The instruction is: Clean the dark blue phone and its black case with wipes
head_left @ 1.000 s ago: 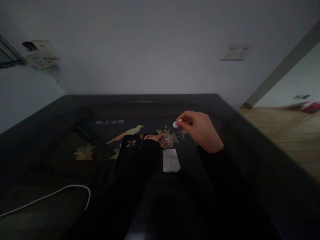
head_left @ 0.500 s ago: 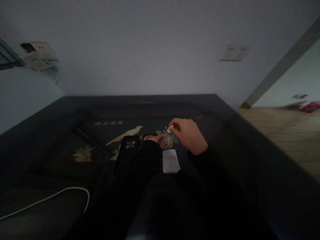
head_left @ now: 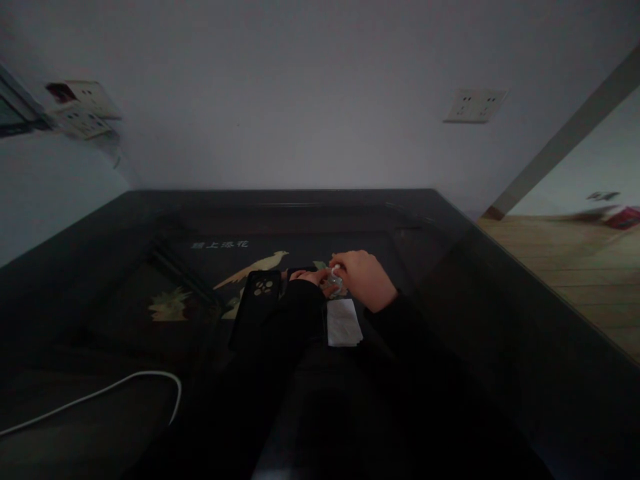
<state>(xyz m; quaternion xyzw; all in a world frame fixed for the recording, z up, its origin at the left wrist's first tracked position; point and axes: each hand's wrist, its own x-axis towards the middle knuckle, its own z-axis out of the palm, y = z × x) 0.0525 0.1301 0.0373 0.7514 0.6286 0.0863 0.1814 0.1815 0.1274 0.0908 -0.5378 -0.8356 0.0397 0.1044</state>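
A small clear bottle [head_left: 337, 287] stands on the dark table, with the fingers of my left hand [head_left: 311, 277] wrapped around its left side. My right hand [head_left: 369, 279] pinches a white cap [head_left: 335, 269] at the bottle's mouth. Whether the cap is threaded on cannot be seen. Just below the bottle lies a stack of folded white tissue or paper [head_left: 344, 323]. To the left is a black phone case [head_left: 261, 290] with camera holes, partly covered by my left sleeve. Another dark flat object shows its edge behind my left hand, mostly hidden.
The glossy black table [head_left: 425, 233] carries a bird and flower picture with white characters. A white cable [head_left: 135, 375] curves across its lower left. A wall rises behind, with sockets [head_left: 476, 106] at right and more [head_left: 87, 110] at left. Wooden floor [head_left: 560, 260] lies right.
My right hand has come down and left, bringing the white cap from above the bottle to its mouth. My left hand keeps its hold on the bottle. The view has shifted slightly.
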